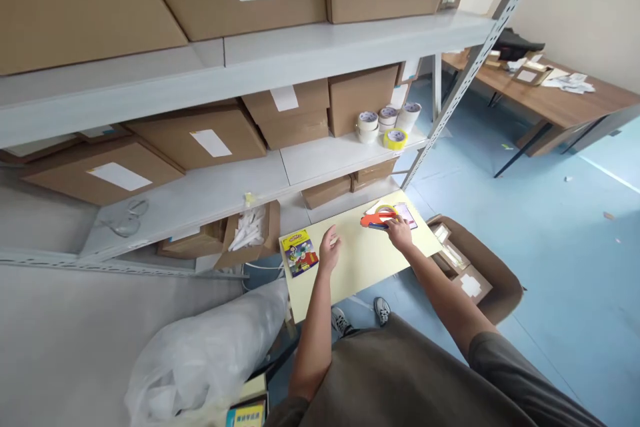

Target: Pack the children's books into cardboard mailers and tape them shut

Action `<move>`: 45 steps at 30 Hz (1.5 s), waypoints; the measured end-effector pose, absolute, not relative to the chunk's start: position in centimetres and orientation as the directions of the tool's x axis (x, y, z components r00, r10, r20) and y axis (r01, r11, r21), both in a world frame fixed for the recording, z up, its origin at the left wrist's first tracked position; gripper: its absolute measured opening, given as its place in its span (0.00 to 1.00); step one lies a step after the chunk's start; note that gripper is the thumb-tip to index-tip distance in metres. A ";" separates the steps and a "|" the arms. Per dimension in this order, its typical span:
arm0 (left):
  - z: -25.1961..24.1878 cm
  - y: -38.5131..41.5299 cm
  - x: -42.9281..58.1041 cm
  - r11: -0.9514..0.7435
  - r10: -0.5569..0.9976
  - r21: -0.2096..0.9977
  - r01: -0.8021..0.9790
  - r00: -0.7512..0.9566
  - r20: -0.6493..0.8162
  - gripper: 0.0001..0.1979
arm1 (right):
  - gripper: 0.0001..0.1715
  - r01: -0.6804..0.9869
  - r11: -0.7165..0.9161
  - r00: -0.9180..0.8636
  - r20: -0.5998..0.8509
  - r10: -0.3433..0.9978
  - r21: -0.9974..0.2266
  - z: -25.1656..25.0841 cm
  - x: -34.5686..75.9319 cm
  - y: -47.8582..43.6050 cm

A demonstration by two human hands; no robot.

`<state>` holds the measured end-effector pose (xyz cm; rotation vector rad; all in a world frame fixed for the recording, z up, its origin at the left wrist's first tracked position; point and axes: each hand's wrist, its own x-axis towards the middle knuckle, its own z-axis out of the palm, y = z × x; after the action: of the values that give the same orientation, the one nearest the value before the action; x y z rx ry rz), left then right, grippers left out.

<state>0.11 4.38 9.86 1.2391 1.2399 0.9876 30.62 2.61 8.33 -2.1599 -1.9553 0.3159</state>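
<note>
My right hand [399, 233] is closed around an orange tape dispenser [373, 219] with a yellow-edged tape roll in it, near the far right end of the cream tabletop [357, 265]. Beneath and beside the dispenser lies a flat item with a pale purple and white face [406, 215], partly covered by my hand. My left hand [329, 250] hovers over the tabletop, fingers apart and holding nothing. Just left of it, a colourful book [299, 253] with a yellow top and cartoon figures lies flat at the table's left end.
Metal shelving [250, 190] with cardboard boxes [364, 99] rises behind the table. Tape rolls [368, 121] stand on its middle shelf. A large plastic bag [215, 340] sits at left. To the right are a chair holding boxes [470, 283] and a wooden desk [565, 101].
</note>
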 end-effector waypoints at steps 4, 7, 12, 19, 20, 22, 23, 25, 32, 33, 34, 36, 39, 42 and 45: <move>8.7 2.0 1.0 0.157 0.982 0.979 0.129 0.083 -0.169 0.30 | 0.19 0.928 -0.188 0.159 -0.112 0.981 -0.321 3.3 34.1 -1.0; 7.4 0.0 1.7 0.186 0.981 0.971 0.151 0.028 -0.193 0.29 | 0.19 0.913 -0.260 0.205 -0.198 0.959 -0.314 -0.2 36.6 -3.1; 5.7 -4.0 3.6 0.267 0.964 0.954 0.138 -0.044 -0.263 0.31 | 0.18 0.816 -0.392 0.280 -0.303 0.911 -0.424 -4.6 39.7 -4.8; 6.0 -7.1 3.7 0.357 0.934 0.922 0.150 -0.093 -0.346 0.29 | 0.25 0.798 -0.473 0.318 -0.407 0.856 -0.373 -5.1 39.9 -3.3; 6.2 -7.3 3.4 0.357 0.933 0.922 0.151 -0.107 -0.343 0.29 | 0.27 0.801 -0.453 0.316 -0.366 0.876 -0.392 -4.8 39.6 -3.1; 6.6 -7.6 2.7 0.345 0.935 0.928 0.143 -0.144 -0.325 0.29 | 0.30 0.804 -0.343 0.265 -0.223 0.938 -0.486 -4.1 38.8 -2.8; 6.9 -7.9 2.3 0.333 0.936 0.933 0.135 -0.168 -0.309 0.29 | 0.31 0.797 -0.267 0.219 -0.154 0.964 -0.542 -3.8 38.3 -2.6; 7.5 -8.5 1.4 0.306 0.934 0.945 0.117 -0.229 -0.274 0.29 | 0.35 0.763 -0.132 0.117 -0.065 0.991 -0.633 -2.8 36.7 -2.1; 8.4 -13.1 -5.6 0.255 0.857 0.966 0.050 -0.474 -0.202 0.27 | 0.41 0.643 0.190 -0.229 0.050 0.972 -0.742 1.2 23.8 0.4; 8.3 -14.2 -7.1 0.253 0.840 0.967 0.042 -0.505 -0.198 0.27 | 0.41 0.623 0.226 -0.278 0.058 0.959 -0.749 1.6 21.3 0.4; 8.2 -15.3 -8.7 0.253 0.823 0.967 0.034 -0.533 -0.197 0.27 | 0.40 0.604 0.258 -0.324 0.064 0.944 -0.754 2.0 18.8 0.4; 7.9 -17.6 -12.1 0.258 0.788 0.966 0.018 -0.583 -0.199 0.26 | 0.39 0.570 0.307 -0.399 0.070 0.914 -0.762 2.7 13.6 -0.2; 7.4 -21.4 -17.9 0.255 0.727 0.967 -0.016 -0.656 -0.203 0.27 | 0.37 0.518 0.378 -0.496 0.091 0.864 -0.768 3.3 5.8 -2.1; 6.3 -25.2 -24.2 0.235 0.639 0.970 -0.053 -0.743 -0.196 0.28 | 0.34 0.446 0.475 -0.624 0.117 0.773 -0.759 3.5 -1.9 -4.7; 4.5 -28.5 -30.2 0.241 0.547 0.969 -0.057 -0.817 -0.184 0.27 | 0.33 0.372 0.548 -0.738 0.120 0.664 -0.749 3.4 -9.2 -7.2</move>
<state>-30.17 -28.53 4.48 0.4466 2.0256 1.6123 -9.19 -7.19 3.43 -0.8450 -2.3965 1.0253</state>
